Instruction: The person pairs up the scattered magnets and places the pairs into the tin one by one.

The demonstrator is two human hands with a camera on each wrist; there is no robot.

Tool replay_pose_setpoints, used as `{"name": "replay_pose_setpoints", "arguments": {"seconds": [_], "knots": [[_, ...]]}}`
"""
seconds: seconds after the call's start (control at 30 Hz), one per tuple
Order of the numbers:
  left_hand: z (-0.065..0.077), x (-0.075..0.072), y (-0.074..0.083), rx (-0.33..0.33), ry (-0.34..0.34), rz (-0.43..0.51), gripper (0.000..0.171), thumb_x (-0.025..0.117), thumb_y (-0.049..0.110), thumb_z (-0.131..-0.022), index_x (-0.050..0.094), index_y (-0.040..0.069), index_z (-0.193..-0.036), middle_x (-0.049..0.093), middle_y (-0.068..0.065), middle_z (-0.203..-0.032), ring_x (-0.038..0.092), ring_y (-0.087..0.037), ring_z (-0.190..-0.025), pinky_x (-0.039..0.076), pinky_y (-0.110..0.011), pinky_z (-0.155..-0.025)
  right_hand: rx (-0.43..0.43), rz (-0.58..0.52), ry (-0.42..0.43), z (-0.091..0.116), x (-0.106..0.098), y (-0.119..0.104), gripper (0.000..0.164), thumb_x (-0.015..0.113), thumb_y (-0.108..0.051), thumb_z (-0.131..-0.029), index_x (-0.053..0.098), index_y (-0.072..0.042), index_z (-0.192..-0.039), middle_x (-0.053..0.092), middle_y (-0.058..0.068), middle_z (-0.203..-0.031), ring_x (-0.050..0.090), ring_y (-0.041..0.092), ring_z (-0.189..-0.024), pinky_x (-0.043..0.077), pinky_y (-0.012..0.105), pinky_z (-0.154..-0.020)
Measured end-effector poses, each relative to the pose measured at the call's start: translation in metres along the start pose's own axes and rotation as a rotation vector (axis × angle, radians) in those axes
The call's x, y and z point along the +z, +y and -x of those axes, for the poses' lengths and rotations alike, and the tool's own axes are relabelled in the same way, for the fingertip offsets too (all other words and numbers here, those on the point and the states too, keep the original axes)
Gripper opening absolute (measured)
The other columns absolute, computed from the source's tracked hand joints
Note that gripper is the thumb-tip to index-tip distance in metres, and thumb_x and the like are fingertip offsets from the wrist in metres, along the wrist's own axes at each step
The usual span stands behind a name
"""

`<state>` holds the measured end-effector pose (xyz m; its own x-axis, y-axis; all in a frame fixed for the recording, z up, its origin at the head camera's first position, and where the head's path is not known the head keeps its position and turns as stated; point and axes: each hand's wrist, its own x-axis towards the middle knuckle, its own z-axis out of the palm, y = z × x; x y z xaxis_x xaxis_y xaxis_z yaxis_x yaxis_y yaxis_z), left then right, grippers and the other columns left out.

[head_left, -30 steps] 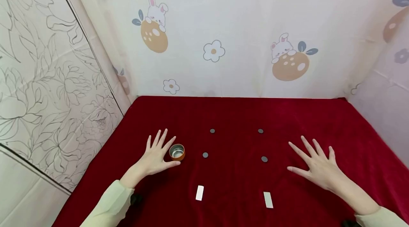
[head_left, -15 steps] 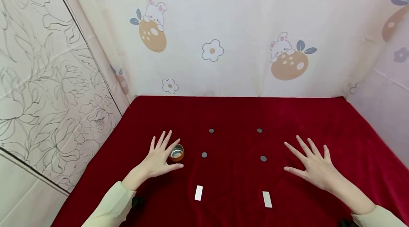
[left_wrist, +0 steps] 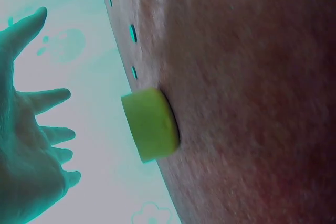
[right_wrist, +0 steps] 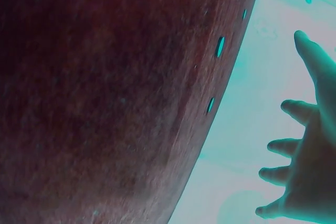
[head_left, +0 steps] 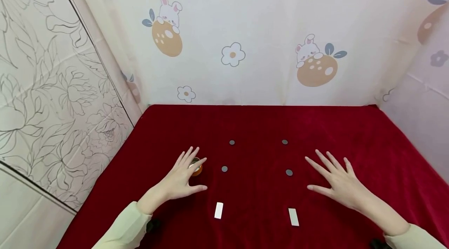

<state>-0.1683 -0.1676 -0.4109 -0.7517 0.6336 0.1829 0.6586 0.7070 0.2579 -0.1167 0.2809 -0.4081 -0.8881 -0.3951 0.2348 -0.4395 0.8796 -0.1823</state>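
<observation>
Cup [head_left: 199, 171] on red cloth [head_left: 257, 194], printed curtain [head_left: 266, 15] behind, splayed left hand [head_left: 179, 179], splayed right hand [head_left: 342, 185]

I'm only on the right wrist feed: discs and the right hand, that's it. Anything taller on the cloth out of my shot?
Observer: Yes. A cup stands upright on the red cloth, close to the left hand.
Operator: Is that hand holding it?
Observer: No. It overlaps the cup in the head view, but the left wrist view shows a gap between them.
Operator: Total disc count?
Observer: Four grey discs, laid out in the head view as two rows of two.
</observation>
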Motion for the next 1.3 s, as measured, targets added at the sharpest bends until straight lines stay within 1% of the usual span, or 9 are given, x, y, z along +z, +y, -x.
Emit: {"name": "replay_pose_setpoints", "arguments": {"seconds": [0.13,0.23,0.37,0.5,0.67,0.73,0.83,1.07,1.3], "knots": [[-0.002,0.0,0.007,0.049,-0.008,0.032,0.074,0.059,0.053,-0.077,0.038,0.01,-0.135,0.014,-0.013,-0.146,0.008,-0.03,-0.134,0.011,-0.047,-0.105,-0.033,-0.069,-0.009,-0.001,0.0,-0.006,0.074,0.062,-0.043,-0.078,0.027,-0.022,-0.14,0.012,0.006,-0.147,0.011,0.033,-0.132,-0.006,0.058,-0.099],[-0.003,0.001,0.011,0.08,-0.02,0.066,0.072,0.061,0.049,-0.077,0.04,0.008,-0.133,0.017,-0.012,-0.145,0.013,-0.03,-0.133,0.02,-0.047,-0.103,-0.045,-0.132,-0.027,0.0,0.001,-0.01,0.073,0.063,-0.042,-0.078,0.028,-0.021,-0.139,0.016,0.009,-0.146,0.012,0.029,-0.132,-0.005,0.057,-0.1],[-0.004,0.004,0.017,0.071,-0.071,0.125,0.071,0.06,0.05,-0.078,0.04,0.01,-0.133,0.017,-0.006,-0.146,0.013,-0.024,-0.134,0.029,-0.046,-0.099,-0.062,-0.19,-0.03,0.0,0.003,-0.014,0.073,0.064,-0.041,-0.077,0.032,-0.019,-0.138,0.024,0.012,-0.142,0.012,0.02,-0.133,0.0,0.056,-0.101],[-0.003,0.009,0.021,0.064,-0.112,0.153,0.07,0.059,0.051,-0.078,0.04,0.013,-0.133,0.021,-0.004,-0.145,0.016,-0.021,-0.133,0.031,-0.044,-0.098,-0.087,-0.23,-0.021,0.002,0.007,-0.018,0.072,0.067,-0.041,-0.074,0.037,-0.018,-0.135,0.031,0.012,-0.138,0.017,0.01,-0.131,0.008,0.053,-0.101],[0.0,0.015,0.027,0.06,-0.146,0.151,0.065,0.065,0.046,-0.076,0.047,0.013,-0.129,0.035,-0.006,-0.137,0.03,-0.023,-0.127,0.033,-0.043,-0.096,-0.146,-0.207,-0.018,0.004,0.012,-0.026,0.069,0.068,-0.043,-0.07,0.046,-0.017,-0.13,0.042,0.015,-0.13,0.043,0.027,-0.114,0.029,0.04,-0.094],[0.0,0.018,0.029,0.052,-0.167,0.157,0.062,0.067,0.043,-0.074,0.049,0.014,-0.126,0.04,-0.003,-0.133,0.036,-0.02,-0.123,0.035,-0.04,-0.095,-0.16,-0.202,-0.041,0.003,0.013,-0.028,0.067,0.067,-0.045,-0.071,0.049,-0.015,-0.127,0.045,0.015,-0.127,0.047,0.03,-0.108,0.038,0.035,-0.086],[0.001,0.02,0.032,0.042,-0.204,0.189,0.057,0.069,0.04,-0.074,0.053,0.015,-0.123,0.046,0.002,-0.123,0.043,-0.015,-0.114,0.038,-0.033,-0.092,-0.179,-0.247,-0.087,0.003,0.015,-0.032,0.062,0.067,-0.045,-0.071,0.054,-0.01,-0.12,0.05,0.008,-0.118,0.05,0.024,-0.101,0.046,0.031,-0.076],[0.001,0.025,0.035,0.015,-0.319,0.3,0.044,0.072,0.033,-0.072,0.06,0.017,-0.111,0.048,0.011,-0.099,0.046,-0.004,-0.088,0.041,-0.019,-0.077,-0.211,-0.52,-0.223,0.001,0.024,-0.035,0.049,0.072,-0.034,-0.071,0.056,-0.005,-0.106,0.054,-0.005,-0.094,0.049,0.005,-0.078,0.044,0.023,-0.063],[0.002,0.032,0.034,0.055,-0.36,0.3,0.043,0.076,0.032,-0.068,0.06,0.015,-0.104,0.046,0.012,-0.09,0.045,0.0,-0.08,0.041,-0.014,-0.071,-0.162,-0.613,-0.348,0.002,0.026,-0.039,0.046,0.075,-0.03,-0.069,0.053,-0.008,-0.102,0.05,-0.006,-0.087,0.046,0.003,-0.073,0.041,0.021,-0.06]]}}
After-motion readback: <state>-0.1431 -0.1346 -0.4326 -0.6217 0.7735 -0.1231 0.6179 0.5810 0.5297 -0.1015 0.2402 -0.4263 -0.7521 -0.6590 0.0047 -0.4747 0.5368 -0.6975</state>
